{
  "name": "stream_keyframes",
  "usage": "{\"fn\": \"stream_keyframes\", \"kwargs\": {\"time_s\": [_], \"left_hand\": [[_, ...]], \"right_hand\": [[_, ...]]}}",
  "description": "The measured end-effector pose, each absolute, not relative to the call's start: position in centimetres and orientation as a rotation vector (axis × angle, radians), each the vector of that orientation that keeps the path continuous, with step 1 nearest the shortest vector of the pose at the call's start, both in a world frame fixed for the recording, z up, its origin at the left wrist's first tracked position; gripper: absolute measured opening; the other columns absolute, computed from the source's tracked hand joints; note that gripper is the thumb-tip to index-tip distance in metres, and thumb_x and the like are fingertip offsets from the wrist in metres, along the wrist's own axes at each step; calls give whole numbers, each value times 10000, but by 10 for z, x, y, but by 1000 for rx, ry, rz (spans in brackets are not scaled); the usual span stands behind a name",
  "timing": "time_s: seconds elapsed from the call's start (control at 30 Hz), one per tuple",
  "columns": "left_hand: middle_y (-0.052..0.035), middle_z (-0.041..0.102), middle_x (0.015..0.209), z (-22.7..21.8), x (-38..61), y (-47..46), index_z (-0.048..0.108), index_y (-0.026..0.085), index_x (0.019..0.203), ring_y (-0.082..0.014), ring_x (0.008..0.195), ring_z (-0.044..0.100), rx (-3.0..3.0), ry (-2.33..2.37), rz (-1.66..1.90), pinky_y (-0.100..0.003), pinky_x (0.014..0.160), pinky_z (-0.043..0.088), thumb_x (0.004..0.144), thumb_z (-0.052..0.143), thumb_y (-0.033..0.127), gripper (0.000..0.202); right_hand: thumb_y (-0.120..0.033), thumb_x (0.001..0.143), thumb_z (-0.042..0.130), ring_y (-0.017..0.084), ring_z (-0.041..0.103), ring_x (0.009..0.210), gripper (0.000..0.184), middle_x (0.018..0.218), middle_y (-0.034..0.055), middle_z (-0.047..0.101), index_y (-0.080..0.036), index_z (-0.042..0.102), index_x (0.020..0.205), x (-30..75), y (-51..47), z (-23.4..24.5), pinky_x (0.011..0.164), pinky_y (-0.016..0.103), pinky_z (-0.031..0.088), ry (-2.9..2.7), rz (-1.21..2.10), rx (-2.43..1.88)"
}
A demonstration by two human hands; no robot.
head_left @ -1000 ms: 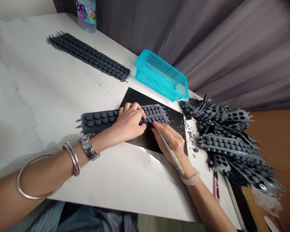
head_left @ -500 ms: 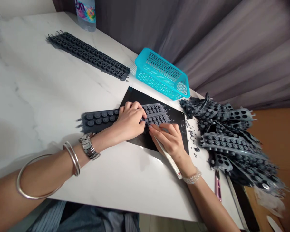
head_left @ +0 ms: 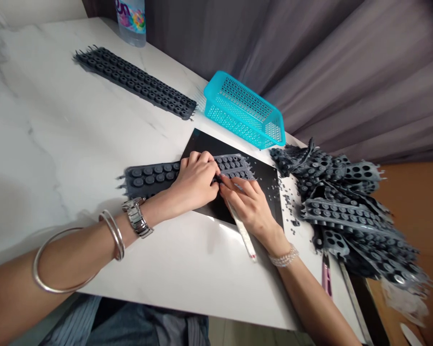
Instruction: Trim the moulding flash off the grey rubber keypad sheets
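A dark grey rubber strip (head_left: pixel 152 174) studded with rows of round knobs lies across a black mat (head_left: pixel 203 142). My left hand (head_left: pixel 198 180), wearing a metal watch and bangles, rests on the strip's middle with its fingers curled and gripping it. Against those fingertips, my right hand (head_left: pixel 247 204) is closed round a slim white pen-like tool (head_left: pixel 244 238), whose rear end points toward me. The tool's tip and the fingers' exact contact with the strip are hidden. Small dark round bits (head_left: pixel 287 204) are scattered at the mat's right side.
Behind the mat stands a turquoise mesh basket (head_left: pixel 243 113). Another knobbed strip (head_left: pixel 137 81) lies at the back left near a water bottle (head_left: pixel 132 24). To the right, used-looking strips (head_left: pixel 350 211) form a heap, with a pink-handled cutter (head_left: pixel 326 274) below it.
My right hand has shifted slightly up and left, closer to my left hand. The white tool has swung to a steeper angle, its rear end moving left. The view has drifted a little.
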State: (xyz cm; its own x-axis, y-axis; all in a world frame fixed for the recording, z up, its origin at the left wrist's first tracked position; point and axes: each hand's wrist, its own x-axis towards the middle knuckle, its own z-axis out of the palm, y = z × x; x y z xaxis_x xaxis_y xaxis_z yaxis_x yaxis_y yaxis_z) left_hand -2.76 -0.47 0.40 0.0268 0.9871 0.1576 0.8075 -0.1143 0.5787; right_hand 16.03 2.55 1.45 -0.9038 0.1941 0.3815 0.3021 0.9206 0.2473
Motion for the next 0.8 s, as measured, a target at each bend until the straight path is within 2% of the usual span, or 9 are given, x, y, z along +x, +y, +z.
{"fn": "stream_keyframes", "kwargs": {"time_s": [0.13, 0.3, 0.4, 0.6, 0.8], "left_hand": [[-72, 570, 1183, 3, -28, -5, 634, 196, 938, -288, 1122, 450, 1999, 1844, 756, -455, 912, 384, 794, 570, 188, 158], [-77, 563, 1182, 3, -28, -5, 642, 190, 937, -300, 1125, 451, 1993, 1835, 759, -471, 925, 375, 786, 583, 194, 162], [-77, 557, 1186, 4, -29, -5, 643, 193, 919, -304, 1131, 446, 1994, 1827, 753, -472, 930, 372, 783, 598, 213, 144], [-75, 565, 1186, 4, -28, -5, 641, 197, 912, -292, 1111, 459, 1989, 1838, 772, -459, 912, 379, 797, 566, 206, 137], [-74, 589, 1145, 7, -27, -7, 644, 194, 901, -285, 1120, 459, 1968, 1841, 790, -461, 928, 374, 825, 552, 219, 122]], "right_hand": [[-75, 941, 517, 238, 597, 1043, 178, 1198, 132, 683, -143, 589, 1089, 154, 27, 9, 780, 368, 488, -2700, -329, -403], [-175, 975, 491, 176, 654, 912, 143, 1027, 68, 702, -217, 608, 1045, 152, 24, 3, 768, 315, 551, -2265, 277, -831], [-225, 978, 496, 173, 671, 890, 137, 995, 53, 700, -224, 624, 1030, 158, 23, 5, 769, 321, 562, -2105, 433, -991], [-154, 924, 578, 199, 628, 995, 191, 1135, 61, 706, -251, 640, 1077, 166, 20, 7, 811, 358, 558, -2325, 261, -726], [-85, 879, 630, 217, 609, 964, 285, 1098, 62, 734, -222, 629, 1129, 166, 21, 3, 813, 383, 520, -2497, 19, -548]]}}
